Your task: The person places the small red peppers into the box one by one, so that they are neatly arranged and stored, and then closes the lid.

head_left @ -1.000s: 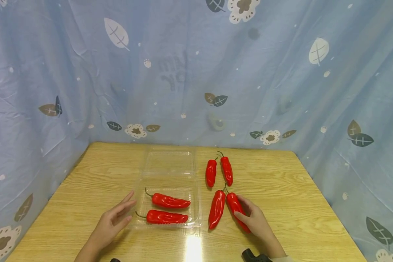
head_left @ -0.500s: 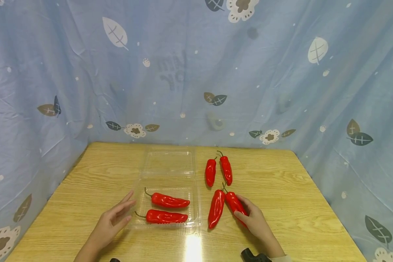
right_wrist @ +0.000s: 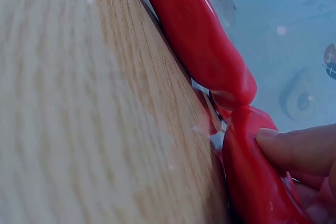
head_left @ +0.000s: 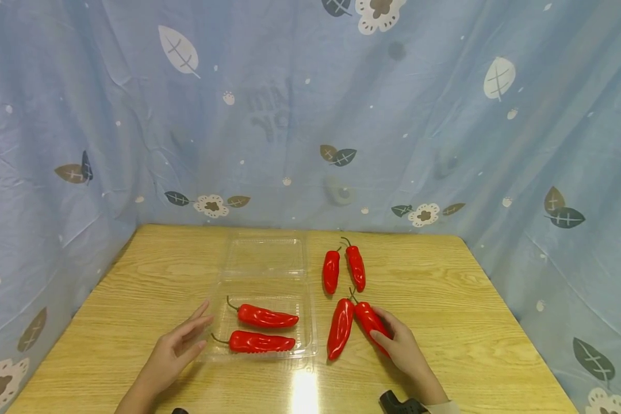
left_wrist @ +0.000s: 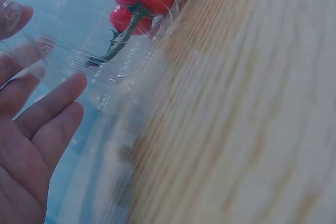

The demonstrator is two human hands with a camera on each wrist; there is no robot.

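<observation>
A clear plastic clamshell box (head_left: 308,339) stands with its lid folded back, and two red chili peppers (head_left: 268,316) lie crosswise in its base. Just off the box's left edge is my left hand (head_left: 172,357), fingers loosely extended and holding nothing. In the left wrist view its fingertips (left_wrist: 73,85) come close to the clear wall; whether they touch I cannot tell. My right hand (head_left: 401,347) grips a red chili pepper (head_left: 366,319) between thumb and fingers, its lower end partly hidden. Another chili pepper (head_left: 340,329) lies right beside it.
Two more chili peppers, one nearer the box (head_left: 331,271) and one to its right (head_left: 356,268), lie farther back on the wooden table (head_left: 434,287). A blue patterned curtain (head_left: 269,115) hangs behind and on both sides.
The chili pepper in my right hand has shifted slightly up and left, and its lower tip no longer shows past the hand. My left hand stays put. The head view has turned slightly.
</observation>
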